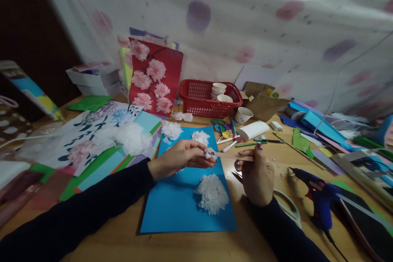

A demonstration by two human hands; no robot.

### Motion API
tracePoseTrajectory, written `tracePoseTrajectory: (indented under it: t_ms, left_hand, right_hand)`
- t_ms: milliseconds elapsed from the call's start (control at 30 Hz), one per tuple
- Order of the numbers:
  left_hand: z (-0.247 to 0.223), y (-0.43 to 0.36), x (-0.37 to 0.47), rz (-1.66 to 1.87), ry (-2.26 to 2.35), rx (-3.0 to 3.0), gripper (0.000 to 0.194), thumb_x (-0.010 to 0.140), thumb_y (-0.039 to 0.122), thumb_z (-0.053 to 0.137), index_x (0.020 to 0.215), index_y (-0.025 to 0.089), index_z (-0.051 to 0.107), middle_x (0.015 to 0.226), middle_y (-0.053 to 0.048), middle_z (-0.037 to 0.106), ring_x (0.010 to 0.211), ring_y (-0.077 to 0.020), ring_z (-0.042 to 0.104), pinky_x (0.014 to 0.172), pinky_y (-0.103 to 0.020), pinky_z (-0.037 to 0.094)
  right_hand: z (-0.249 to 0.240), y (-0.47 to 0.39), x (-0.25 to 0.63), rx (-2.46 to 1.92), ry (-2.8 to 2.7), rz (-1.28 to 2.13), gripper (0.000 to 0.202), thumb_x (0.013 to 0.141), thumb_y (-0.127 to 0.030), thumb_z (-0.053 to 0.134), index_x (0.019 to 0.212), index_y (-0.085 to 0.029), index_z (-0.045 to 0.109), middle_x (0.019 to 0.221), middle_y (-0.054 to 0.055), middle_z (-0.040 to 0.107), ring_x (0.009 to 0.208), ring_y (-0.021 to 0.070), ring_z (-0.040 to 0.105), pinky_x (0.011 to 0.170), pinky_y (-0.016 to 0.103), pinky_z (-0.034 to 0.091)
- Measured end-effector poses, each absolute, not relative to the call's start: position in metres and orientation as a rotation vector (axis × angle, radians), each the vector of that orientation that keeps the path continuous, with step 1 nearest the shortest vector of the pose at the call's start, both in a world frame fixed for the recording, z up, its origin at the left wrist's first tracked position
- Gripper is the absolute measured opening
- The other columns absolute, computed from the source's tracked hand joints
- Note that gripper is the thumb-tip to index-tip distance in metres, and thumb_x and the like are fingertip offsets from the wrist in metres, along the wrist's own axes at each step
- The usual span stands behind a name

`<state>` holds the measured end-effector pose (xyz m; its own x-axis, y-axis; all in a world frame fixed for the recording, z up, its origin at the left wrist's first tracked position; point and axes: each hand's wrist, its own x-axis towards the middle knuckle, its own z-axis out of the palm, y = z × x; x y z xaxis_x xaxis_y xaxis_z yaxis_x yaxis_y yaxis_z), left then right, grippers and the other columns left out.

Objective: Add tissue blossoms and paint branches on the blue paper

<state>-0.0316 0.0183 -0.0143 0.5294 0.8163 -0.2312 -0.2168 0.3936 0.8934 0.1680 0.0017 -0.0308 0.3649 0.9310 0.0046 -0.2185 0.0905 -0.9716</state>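
Note:
My left hand (pixel 187 154) pinches a small crumpled bit of white tissue paper (pixel 209 154) over the blue card sheet (pixel 181 221). Between the fingers of my right hand (pixel 258 176) is a flat wooden stick (pixel 231 156), its far end reaching the tissue paper at my left fingertips. Whether it presses into the paper I cannot tell. A large white tissue flower (pixel 211 195) lies on the lower right of the blue sheet. Two smaller white flowers, one at the top left (pixel 172 130) and one at the top right (pixel 200 137), lie farther up, and my left hand partly hides the middle.
A blue glue gun (pixel 319 196) with a red light stands at right, beside scissors (pixel 288 204). Behind are a red basket (pixel 199 106) with paper cups, paint pots (pixel 221 126) and pens. Loose tissue (pixel 132 137) and coloured papers lie left; a red flower card (pixel 172 65) stands behind.

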Motion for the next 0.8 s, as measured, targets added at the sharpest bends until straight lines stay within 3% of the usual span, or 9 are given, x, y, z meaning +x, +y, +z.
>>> tracePoseTrajectory:
  t_ms: [133, 233, 500, 667, 800]
  left_hand:
    - [-0.016, 0.022, -0.033, 0.758, 0.835, 1.019, 0.026, 0.068, 0.026, 0.077, 0.085, 0.011, 0.066, 0.084, -0.008, 0.076, 0.078, -0.0179, 0.073, 0.079, -0.031, 0.055]
    - [-0.02, 0.025, -0.035, 0.761, 0.844, 1.077, 0.028, 0.066, 0.026, 0.078, 0.087, 0.01, 0.066, 0.083, -0.008, 0.076, 0.076, -0.0169, 0.072, 0.076, -0.029, 0.055]
    - [-0.03, 0.029, -0.034, 0.676, 0.993, 1.287, 0.015, 0.077, 0.019, 0.066, 0.085, 0.015, 0.053, 0.082, -0.006, 0.074, 0.068, -0.0136, 0.069, 0.071, -0.03, 0.052]
    - [-0.03, 0.028, -0.032, 0.602, 1.139, 1.715, 0.011, 0.08, 0.027, 0.063, 0.082, 0.016, 0.064, 0.08, -0.003, 0.07, 0.068, -0.0127, 0.061, 0.062, -0.026, 0.047]
    - [-0.024, 0.032, -0.021, 0.563, 1.109, 2.228, 0.007, 0.08, 0.023, 0.063, 0.079, 0.021, 0.07, 0.084, -0.001, 0.064, 0.08, -0.0152, 0.059, 0.075, -0.03, 0.047]
  right_hand:
    - [-0.033, 0.001, 0.167, -1.181, -0.791, 1.058, 0.053, 0.069, -0.069, 0.064, 0.063, -0.016, 0.063, 0.043, 0.001, 0.057, 0.036, 0.0111, 0.052, 0.034, 0.019, 0.036]
    - [-0.035, 0.003, 0.17, -1.136, -0.811, 1.034, 0.052, 0.075, -0.067, 0.059, 0.061, -0.017, 0.063, 0.043, 0.001, 0.057, 0.035, 0.0112, 0.051, 0.034, 0.021, 0.038]
    - [-0.04, 0.013, 0.18, -1.143, -0.963, 0.769, 0.057, 0.082, -0.061, 0.053, 0.045, -0.018, 0.057, 0.029, -0.002, 0.042, 0.025, 0.008, 0.038, 0.028, 0.02, 0.028]
    - [-0.05, 0.014, 0.179, -1.209, -1.15, 0.705, 0.058, 0.086, -0.061, 0.05, 0.05, -0.017, 0.06, 0.033, -0.002, 0.047, 0.029, 0.0074, 0.043, 0.031, 0.019, 0.031]
    - [-0.053, 0.014, 0.178, -1.205, -1.211, 0.655, 0.056, 0.086, -0.061, 0.05, 0.053, -0.017, 0.06, 0.036, -0.003, 0.049, 0.029, 0.0068, 0.043, 0.032, 0.018, 0.031]
